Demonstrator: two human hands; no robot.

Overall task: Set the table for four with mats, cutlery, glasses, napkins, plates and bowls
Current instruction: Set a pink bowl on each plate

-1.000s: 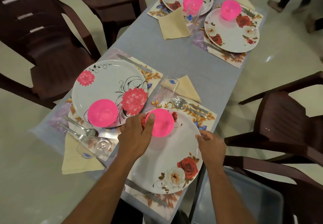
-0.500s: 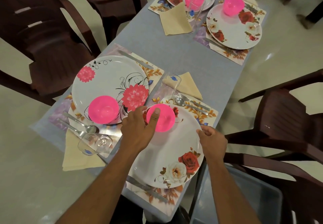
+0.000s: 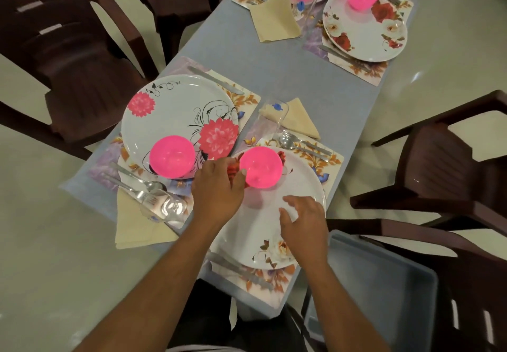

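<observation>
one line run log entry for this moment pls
stage: bowl placement | left hand: touches pink bowl on rose plate | right hand: open over plate | bowls visible: four

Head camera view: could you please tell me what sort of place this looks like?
Probably a home dining area: a table laid with floral plates, dark plastic chairs around it, glossy tiled floor.

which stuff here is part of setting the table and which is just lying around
Part of the job: left hand touching the pink bowl on the rose plate, right hand over that plate, place mats, cutlery, glasses, napkins.

Just lying about: grey bin, brown chairs.
</observation>
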